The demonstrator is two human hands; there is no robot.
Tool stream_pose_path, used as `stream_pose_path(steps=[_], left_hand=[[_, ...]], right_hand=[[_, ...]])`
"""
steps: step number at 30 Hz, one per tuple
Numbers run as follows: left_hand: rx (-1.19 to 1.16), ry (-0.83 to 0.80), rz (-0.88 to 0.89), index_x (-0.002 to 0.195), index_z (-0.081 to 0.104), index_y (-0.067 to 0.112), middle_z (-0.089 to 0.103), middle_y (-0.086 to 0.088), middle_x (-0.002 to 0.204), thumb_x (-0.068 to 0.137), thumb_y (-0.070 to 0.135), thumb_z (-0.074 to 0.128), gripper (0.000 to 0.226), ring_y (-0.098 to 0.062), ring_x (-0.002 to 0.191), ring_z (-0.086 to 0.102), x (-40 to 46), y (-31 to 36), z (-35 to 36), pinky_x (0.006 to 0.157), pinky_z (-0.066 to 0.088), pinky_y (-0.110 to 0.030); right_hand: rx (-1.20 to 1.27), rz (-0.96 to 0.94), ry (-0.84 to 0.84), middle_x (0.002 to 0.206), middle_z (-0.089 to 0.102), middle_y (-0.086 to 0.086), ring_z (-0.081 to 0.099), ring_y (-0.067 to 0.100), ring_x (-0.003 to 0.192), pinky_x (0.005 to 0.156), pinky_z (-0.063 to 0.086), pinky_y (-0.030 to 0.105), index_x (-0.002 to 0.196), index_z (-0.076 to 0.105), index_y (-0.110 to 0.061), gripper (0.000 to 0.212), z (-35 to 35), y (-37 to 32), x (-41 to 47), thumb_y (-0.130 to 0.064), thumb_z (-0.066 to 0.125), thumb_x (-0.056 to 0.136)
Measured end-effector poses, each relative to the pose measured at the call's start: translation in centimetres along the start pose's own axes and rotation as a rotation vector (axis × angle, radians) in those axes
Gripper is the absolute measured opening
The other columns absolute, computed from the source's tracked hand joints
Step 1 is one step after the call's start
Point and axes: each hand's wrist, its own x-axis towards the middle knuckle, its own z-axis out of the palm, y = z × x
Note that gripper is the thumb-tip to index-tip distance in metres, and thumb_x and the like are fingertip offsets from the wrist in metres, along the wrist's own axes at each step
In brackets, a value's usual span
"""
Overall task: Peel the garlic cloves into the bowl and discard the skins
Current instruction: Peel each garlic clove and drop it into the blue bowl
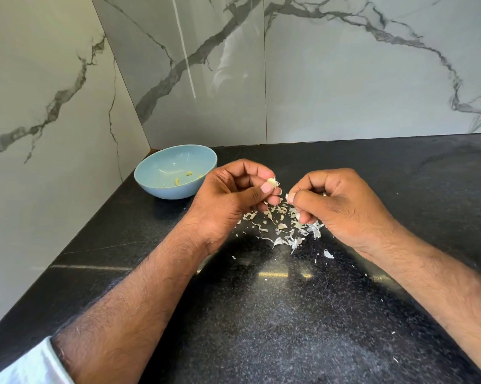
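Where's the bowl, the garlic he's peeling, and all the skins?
bowl (150, 187): head view, on its blue outer wall.
garlic clove (272, 182): head view, on the pale tip pinched in the left hand.
skins (286, 231): head view, in the middle of the pile on the counter.

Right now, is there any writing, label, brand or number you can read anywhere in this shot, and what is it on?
None: no readable text, label, brand, number or sign appears anywhere.
Blue bowl: plain glaze, no mark visible.
Black countertop: only speckle and light glare.
Marble wall tiles: only grey veining and a reflection.
Garlic clove in the left hand, skin bits in the right hand, garlic skins: nothing printed.
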Motion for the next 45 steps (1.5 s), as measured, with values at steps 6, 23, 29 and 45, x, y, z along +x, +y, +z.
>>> stream_pose_path(steps=[6, 23, 29, 45], left_hand=[[0.078, 0.011, -0.001, 0.107, 0.070, 0.003, 0.078, -0.016, 0.094, 0.096, -0.002, 0.069, 0.012, -0.025, 0.084, 0.075, 0.1, -0.2, -0.2, 0.072, 0.060, -0.029], [0.638, -0.053, 0.249, 0.098, 0.078, 0.013, 0.079, -0.002, 0.084, 0.096, 0.008, 0.079, 0.005, -0.024, 0.079, 0.077, 0.2, -1.1, 0.0, 0.080, 0.065, -0.050], [0.695, -0.028, 0.287, 0.098, 0.078, 0.014, 0.078, 0.000, 0.082, 0.096, 0.010, 0.079, 0.005, -0.021, 0.075, 0.075, 0.1, -1.0, 0.2, 0.075, 0.064, -0.047], [0.338, 0.060, 0.196, 0.100, 0.074, 0.001, 0.080, -0.014, 0.088, 0.095, 0.002, 0.078, 0.006, -0.026, 0.083, 0.080, 0.1, -0.7, 0.4, 0.075, 0.062, -0.029]], right_hand=[[-0.246, -0.003, 0.082, 0.076, 0.071, -0.010, 0.055, 0.002, 0.054, 0.054, 0.049, 0.023, 0.075, 0.070, -0.025, 0.026, -0.8, 0.7, 0.3, -0.015, 0.094, 0.072], [-0.338, -0.243, 0.050, 0.067, 0.071, -0.010, 0.065, 0.011, 0.058, 0.054, 0.054, 0.030, 0.082, 0.078, -0.027, 0.012, 0.2, 0.4, -0.1, -0.021, 0.074, 0.092], [-0.371, -0.273, 0.025, 0.066, 0.067, -0.011, 0.061, 0.006, 0.059, 0.051, 0.048, 0.018, 0.082, 0.075, -0.025, 0.013, 0.1, 0.5, 0.0, -0.017, 0.074, 0.092], [-0.295, -0.145, 0.114, 0.067, 0.071, -0.008, 0.065, 0.010, 0.059, 0.053, 0.055, 0.025, 0.073, 0.075, -0.025, 0.013, -0.1, 0.8, 0.3, -0.016, 0.079, 0.081]])
